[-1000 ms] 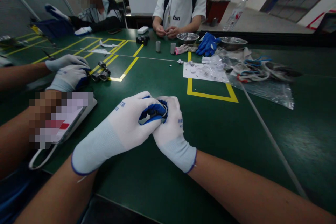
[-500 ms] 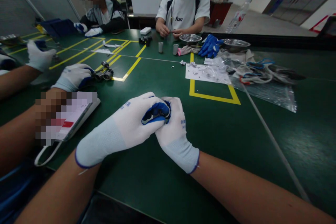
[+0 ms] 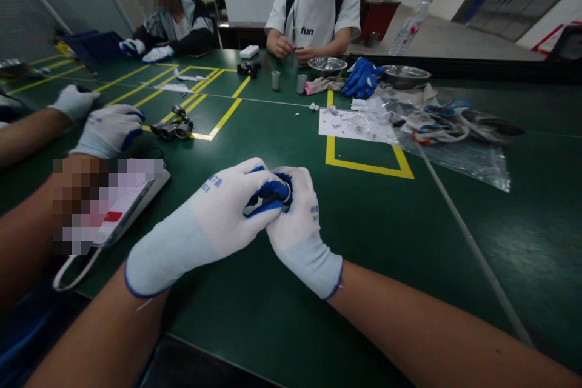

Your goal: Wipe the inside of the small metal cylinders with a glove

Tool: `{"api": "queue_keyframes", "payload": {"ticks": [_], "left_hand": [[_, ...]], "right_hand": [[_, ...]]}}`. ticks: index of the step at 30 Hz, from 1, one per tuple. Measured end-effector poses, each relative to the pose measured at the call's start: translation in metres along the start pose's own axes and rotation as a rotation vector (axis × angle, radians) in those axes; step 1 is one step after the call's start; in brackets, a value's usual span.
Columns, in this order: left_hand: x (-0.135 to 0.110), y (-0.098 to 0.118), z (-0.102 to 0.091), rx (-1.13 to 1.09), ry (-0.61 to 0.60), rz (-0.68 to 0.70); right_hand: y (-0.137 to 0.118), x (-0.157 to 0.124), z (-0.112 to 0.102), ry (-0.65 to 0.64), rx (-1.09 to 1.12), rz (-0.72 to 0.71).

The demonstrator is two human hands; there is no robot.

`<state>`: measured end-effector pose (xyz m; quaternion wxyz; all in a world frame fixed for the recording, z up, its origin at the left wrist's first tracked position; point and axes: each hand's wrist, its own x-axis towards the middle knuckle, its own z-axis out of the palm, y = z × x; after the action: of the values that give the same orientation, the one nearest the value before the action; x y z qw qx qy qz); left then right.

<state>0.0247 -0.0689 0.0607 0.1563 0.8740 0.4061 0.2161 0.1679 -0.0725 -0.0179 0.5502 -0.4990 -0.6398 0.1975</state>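
Observation:
My left hand [image 3: 231,203], in a white glove with blue palm coating, is closed, its thumb and fingers curled around a small round part with a shiny rim [image 3: 287,193]. Pressed against it from the other side, my right hand [image 3: 297,218] wears a matching glove and is closed on the same part. Most of the part is hidden by the fingers, so its kind cannot be made out. Both hands are held together above the green table [image 3: 382,254].
Small binoculars [image 3: 175,125] lie ahead left, near a co-worker's gloved hand [image 3: 109,127]. A phone [image 3: 120,206] is by my left forearm. Farther off are metal cups [image 3: 275,80], steel bowls [image 3: 327,65], blue gloves [image 3: 362,77], paper [image 3: 354,126] and a plastic bag [image 3: 477,160]. Two people sit opposite.
The co-worker's gloved hand has drawn left, away from the binoculars, and their other hand has lowered. My hands keep the same grip on the round part. The view has shifted slightly.

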Motion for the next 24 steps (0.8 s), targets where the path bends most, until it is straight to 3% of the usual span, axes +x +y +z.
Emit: {"api": "queue_keyframes", "payload": {"ticks": [10, 18, 24], "left_hand": [[0.0, 0.0008, -0.0006, 0.005, -0.036, -0.022], [0.0009, 0.0066, 0.0021, 0.191, -0.018, -0.029], [-0.0011, -0.0005, 0.0021, 0.044, -0.034, 0.013]], "right_hand": [[-0.0001, -0.0003, -0.0006, -0.014, -0.032, 0.013], [0.0009, -0.0003, 0.0, -0.021, -0.077, 0.038], [-0.0001, -0.0013, -0.0028, -0.025, -0.077, -0.022]]}}
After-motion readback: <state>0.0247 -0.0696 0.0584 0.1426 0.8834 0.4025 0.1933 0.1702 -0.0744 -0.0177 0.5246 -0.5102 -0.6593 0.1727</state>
